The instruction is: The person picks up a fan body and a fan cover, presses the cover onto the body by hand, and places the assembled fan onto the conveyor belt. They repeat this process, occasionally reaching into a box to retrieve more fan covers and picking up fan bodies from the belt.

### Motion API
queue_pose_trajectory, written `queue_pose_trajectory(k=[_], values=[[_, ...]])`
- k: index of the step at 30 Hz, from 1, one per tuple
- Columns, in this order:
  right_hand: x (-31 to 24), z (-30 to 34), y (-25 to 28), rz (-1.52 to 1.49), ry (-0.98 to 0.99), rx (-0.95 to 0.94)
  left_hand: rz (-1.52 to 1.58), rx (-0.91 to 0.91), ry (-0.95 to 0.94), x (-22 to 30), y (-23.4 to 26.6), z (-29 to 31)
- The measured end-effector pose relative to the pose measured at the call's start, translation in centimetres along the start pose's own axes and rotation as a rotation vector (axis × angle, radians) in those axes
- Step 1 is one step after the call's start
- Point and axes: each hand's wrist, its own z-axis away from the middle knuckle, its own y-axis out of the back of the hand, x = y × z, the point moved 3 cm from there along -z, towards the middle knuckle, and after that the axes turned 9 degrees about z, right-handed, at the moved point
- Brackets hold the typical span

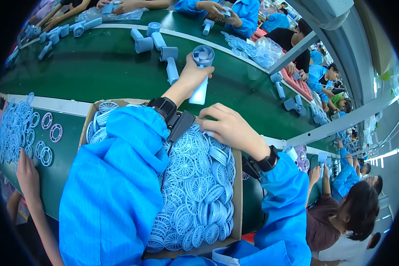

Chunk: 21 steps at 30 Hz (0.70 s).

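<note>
My left hand (pixel 191 76) is wrapped round a light blue handheld fan (pixel 198 94), held upright over the green belt. Its round head (pixel 203 56) faces me, and the blades show inside the ring. Lower and to the right, my right hand (pixel 232 127) hovers at the far edge of a cardboard box (pixel 237 199). Its fingers are bent inward over the box's contents, and their tips are partly hidden; what they hold, if anything, I cannot make out. Round light blue spoked grilles (pixel 186 164) fill the box in a heap, under and between my forearms.
Several more fans (pixel 172 71) lie on the green belt (pixel 106 57). At left, rings (pixel 15 126) are heaped beside another person's hand (pixel 27 175). Co-workers handle parts across the belt. A metal frame post (pixel 341 119) slants in from the right.
</note>
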Motion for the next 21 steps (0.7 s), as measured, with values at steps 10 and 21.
queue_pose_trajectory(k=[10, 21], values=[[-0.9, 0.8, -0.6, -0.013, -0.183, -0.015, -0.05, -0.087, 0.068, -0.1, -0.5, -0.3], [-0.7, 2.0, -1.2, -0.033, -0.317, 0.041, -0.152, -0.075, 0.097, 0.2, -0.7, 0.7]])
